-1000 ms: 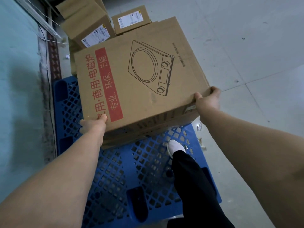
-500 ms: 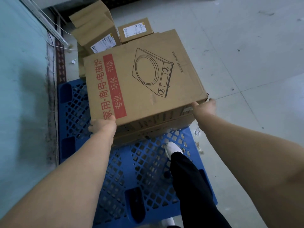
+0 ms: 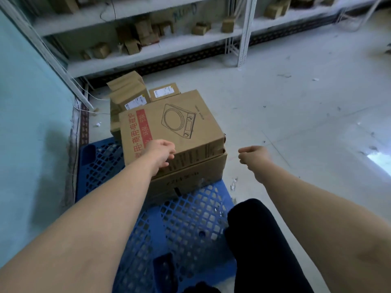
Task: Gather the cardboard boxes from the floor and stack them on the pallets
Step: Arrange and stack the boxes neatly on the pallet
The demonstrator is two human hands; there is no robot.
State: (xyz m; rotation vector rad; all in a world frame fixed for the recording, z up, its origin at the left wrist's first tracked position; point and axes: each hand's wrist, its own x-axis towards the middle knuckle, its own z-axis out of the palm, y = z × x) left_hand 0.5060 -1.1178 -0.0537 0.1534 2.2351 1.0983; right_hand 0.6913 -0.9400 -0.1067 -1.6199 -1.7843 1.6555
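Note:
A large cardboard box (image 3: pixel 203 132) printed with a cooker drawing and red lettering lies on top of a second flat cardboard box (image 3: pixel 190 176). Both sit on the blue plastic pallet (image 3: pixel 179 225). My left hand (image 3: pixel 161 153) hovers at the top box's near edge with loosely curled fingers and grips nothing; whether it touches the box is unclear. My right hand (image 3: pixel 252 156) hangs in the air just right of the box's near right corner, apart from it, fingers loosely curled and empty.
Two smaller labelled boxes (image 3: pixel 129 96) (image 3: pixel 164 92) stand behind the stack. White shelving (image 3: pixel 148 51) with small cartons runs along the back. A teal wall (image 3: pixel 31 123) borders the pallet on the left. My dark-trousered leg (image 3: pixel 260 240) stands on the pallet's right side.
Both hands have let go of the large box, which now rests on the lower box. The hands have pulled back from its corners and the view has tilted up.

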